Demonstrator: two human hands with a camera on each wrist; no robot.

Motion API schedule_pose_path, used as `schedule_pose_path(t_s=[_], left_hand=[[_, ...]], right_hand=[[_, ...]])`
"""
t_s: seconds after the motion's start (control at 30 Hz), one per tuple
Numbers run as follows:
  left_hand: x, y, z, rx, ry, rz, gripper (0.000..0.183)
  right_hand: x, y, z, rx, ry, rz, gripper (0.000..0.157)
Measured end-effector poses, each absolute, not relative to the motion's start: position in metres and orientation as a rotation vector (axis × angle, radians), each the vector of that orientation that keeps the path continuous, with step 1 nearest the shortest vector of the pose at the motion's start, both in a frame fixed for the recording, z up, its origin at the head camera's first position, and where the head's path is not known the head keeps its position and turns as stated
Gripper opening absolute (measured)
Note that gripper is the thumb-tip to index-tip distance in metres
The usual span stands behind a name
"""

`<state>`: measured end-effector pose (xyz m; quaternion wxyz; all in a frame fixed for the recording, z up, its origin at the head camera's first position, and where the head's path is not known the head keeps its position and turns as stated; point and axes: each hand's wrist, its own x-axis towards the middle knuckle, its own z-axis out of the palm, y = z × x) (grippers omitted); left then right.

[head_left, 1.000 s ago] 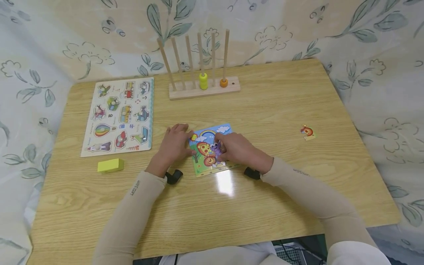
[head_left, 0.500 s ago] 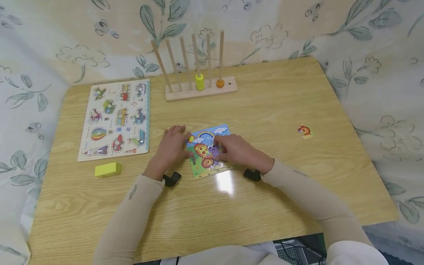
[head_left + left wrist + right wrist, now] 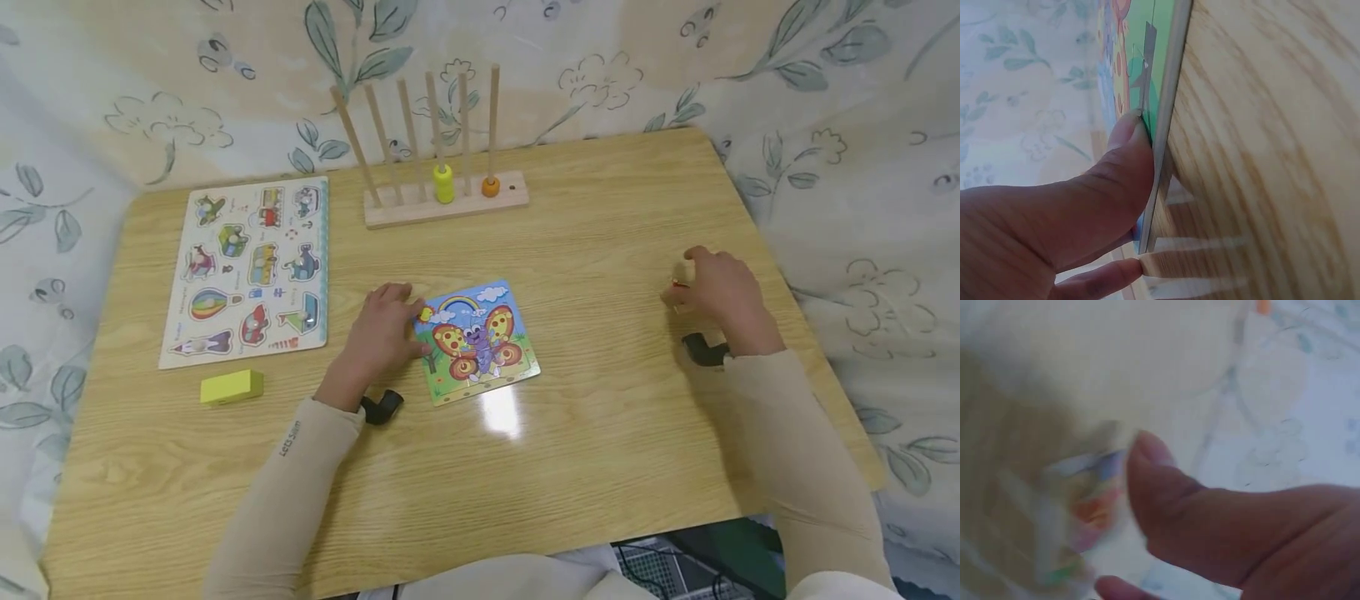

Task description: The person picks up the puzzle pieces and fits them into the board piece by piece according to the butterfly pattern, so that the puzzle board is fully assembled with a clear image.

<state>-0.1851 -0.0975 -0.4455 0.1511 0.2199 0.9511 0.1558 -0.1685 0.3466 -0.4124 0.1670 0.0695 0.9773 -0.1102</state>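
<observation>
A jigsaw puzzle (image 3: 480, 342) with a butterfly picture lies flat near the middle of the table. At its left edge is my left hand (image 3: 378, 333); in the left wrist view the thumb (image 3: 1125, 159) rests on the board's edge, with other fingers partly hidden behind it. Far to the right, my right hand (image 3: 723, 296) is over a small loose puzzle piece (image 3: 678, 286), thumb and fingers spread apart around it. The right wrist view is blurred: the piece (image 3: 1094, 512) appears on the table beyond the thumb, and contact cannot be made out.
A peg puzzle board (image 3: 247, 271) with vehicle pictures lies at the left, a yellow block (image 3: 231, 387) in front of it. Toward the back stands a wooden peg rack (image 3: 447, 204) with tall pegs and yellow and orange beads. Floral cloth (image 3: 525, 92) hangs behind the table.
My right hand has left the butterfly puzzle and moved right to the loose piece, uncovering the butterfly's right wing. The left hand stays at the board's left edge. The head view has shifted slightly.
</observation>
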Motion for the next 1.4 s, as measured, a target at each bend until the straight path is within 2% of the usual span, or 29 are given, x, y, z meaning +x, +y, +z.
schedule_pose_path(t_s=[0.07,0.23,0.4,0.63,0.77,0.97,1.4], left_hand=[[-0.186,-0.098,-0.445,0.629,2.723,0.459,0.074],[-0.188,-0.095,-0.446,0.610,2.722,0.465,0.074],[-0.188,-0.093,-0.446,0.594,2.715,0.469,0.075],[-0.190,-0.089,-0.445,0.588,2.713,0.486,0.075],[-0.191,-0.090,-0.447,0.584,2.709,0.479,0.075],[-0.192,-0.089,-0.449,0.562,2.686,0.507,0.076],[-0.194,-0.092,-0.447,0.550,2.692,0.502,0.076]], right_hand=[[-0.164,0.357,-0.416,0.249,2.760,-0.279,0.069],[-0.164,0.359,-0.423,0.300,2.802,-0.316,0.046],[-0.167,0.345,-0.422,0.260,2.794,-0.447,0.041],[-0.162,0.283,-0.409,0.090,2.684,-0.772,0.025],[-0.157,0.234,-0.417,-0.061,2.440,-1.082,0.019],[-0.154,0.192,-0.439,-0.182,2.289,-1.125,0.025],[-0.162,0.177,-0.447,-0.268,2.507,-0.859,0.037]])
